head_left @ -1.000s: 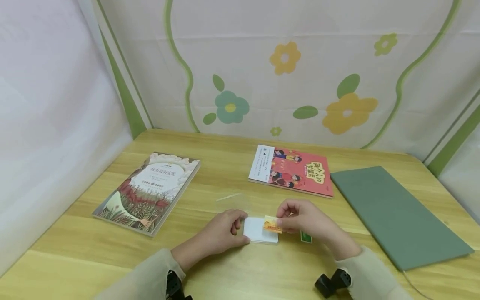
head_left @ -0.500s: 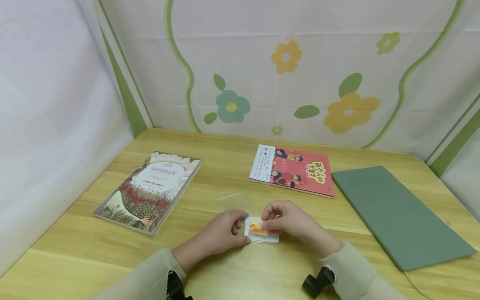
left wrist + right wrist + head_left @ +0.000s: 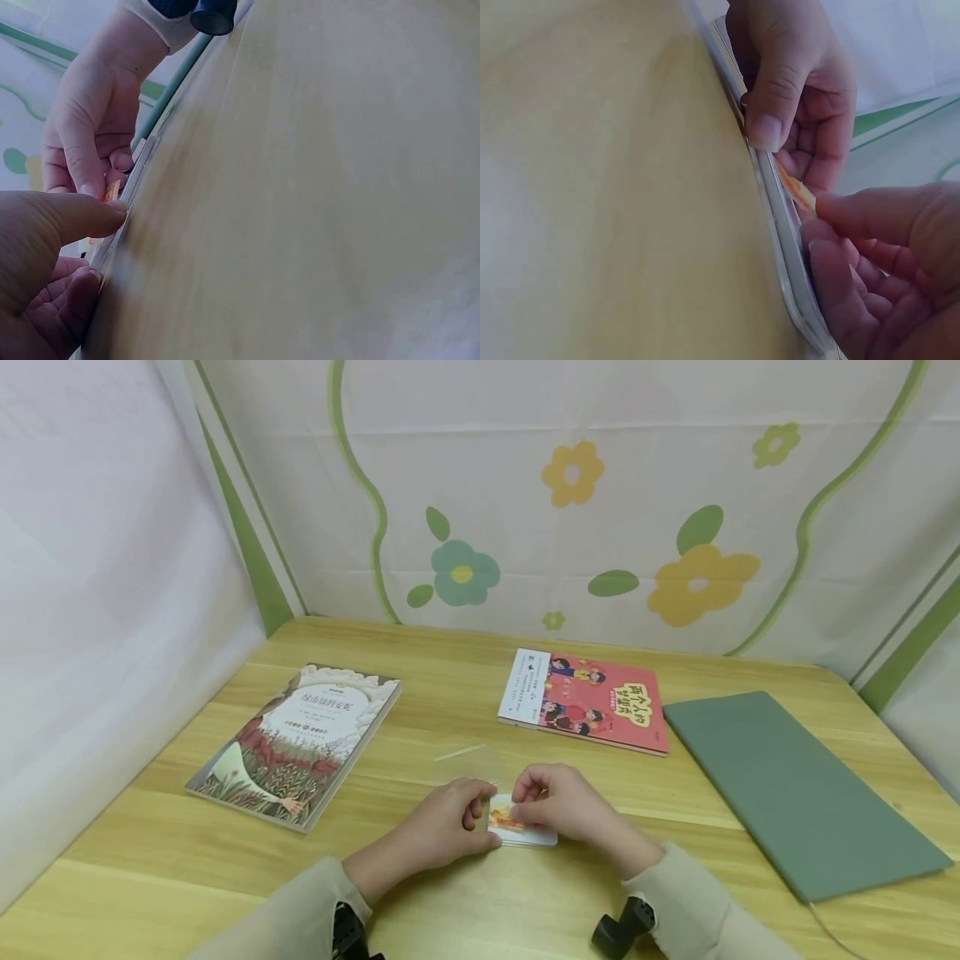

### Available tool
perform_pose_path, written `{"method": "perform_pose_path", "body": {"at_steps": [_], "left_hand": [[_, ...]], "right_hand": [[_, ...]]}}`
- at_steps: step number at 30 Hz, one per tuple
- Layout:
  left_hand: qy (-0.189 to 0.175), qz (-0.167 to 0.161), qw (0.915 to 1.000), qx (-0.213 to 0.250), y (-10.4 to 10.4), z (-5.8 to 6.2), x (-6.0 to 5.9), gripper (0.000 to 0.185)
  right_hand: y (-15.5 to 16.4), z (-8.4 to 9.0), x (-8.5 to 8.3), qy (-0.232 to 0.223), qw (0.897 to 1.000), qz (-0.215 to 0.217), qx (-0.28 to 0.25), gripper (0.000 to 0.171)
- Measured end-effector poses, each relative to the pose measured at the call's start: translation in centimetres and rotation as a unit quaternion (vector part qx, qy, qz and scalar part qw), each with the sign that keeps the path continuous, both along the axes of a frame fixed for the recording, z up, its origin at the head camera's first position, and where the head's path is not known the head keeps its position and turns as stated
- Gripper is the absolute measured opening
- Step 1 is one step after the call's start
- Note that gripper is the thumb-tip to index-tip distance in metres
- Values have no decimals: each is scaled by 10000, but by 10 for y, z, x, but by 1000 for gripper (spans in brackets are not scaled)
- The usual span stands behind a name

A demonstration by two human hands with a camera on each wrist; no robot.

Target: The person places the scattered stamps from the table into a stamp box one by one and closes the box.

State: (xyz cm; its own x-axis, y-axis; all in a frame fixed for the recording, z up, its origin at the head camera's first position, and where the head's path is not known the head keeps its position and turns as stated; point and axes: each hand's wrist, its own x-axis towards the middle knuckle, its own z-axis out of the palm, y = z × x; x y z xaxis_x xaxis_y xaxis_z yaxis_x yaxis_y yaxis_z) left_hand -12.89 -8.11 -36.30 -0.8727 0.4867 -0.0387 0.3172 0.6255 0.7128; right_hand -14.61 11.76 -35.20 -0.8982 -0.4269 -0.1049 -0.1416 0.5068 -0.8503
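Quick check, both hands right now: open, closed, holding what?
Left hand: closed, holding the white slab by its left end.
Right hand: closed, pinching the small orange card at the slab.

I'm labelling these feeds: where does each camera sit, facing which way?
Head: worn on the head, facing forward and down at the table; left hand, right hand and sleeves show.
Left wrist: worn there, facing the white stack; both hands show.
Right wrist: worn there, facing the stack from its other end; both hands show.
Both wrist views share the orange card.

Study nook — desk (image 3: 442, 693), books (image 3: 296, 747) (flowered curtain (image 3: 480, 468))
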Motion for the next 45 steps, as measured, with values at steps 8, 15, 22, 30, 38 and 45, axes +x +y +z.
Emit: {"method": "perform_pose_path", "body": {"at_steps": [8, 15, 22, 30, 38, 45], "left_hand": [[1, -2, 10000, 50, 0, 0, 0, 52], [-64, 27, 10000, 23, -1, 0, 0, 53], [-16, 4, 10000, 41, -1, -1, -1, 53], [-31, 6, 10000, 76, -1, -2, 0, 53], [-90, 42, 9999, 51, 0, -2, 1, 55], [-38, 10, 10000, 59, 0, -3, 1, 54]], "right_hand": [[-5, -3, 1, 597, 9975, 48, 377, 10], [-8, -3, 2, 855, 9944, 26, 614, 9], [-8, -2, 4, 1119, 9905, 19, 802, 9], [-1, 10, 9, 866, 9928, -407, 727, 6], [28, 30, 10, 706, 9918, -764, 737, 11], [59, 27, 12, 543, 9926, -832, 695, 18]]}}
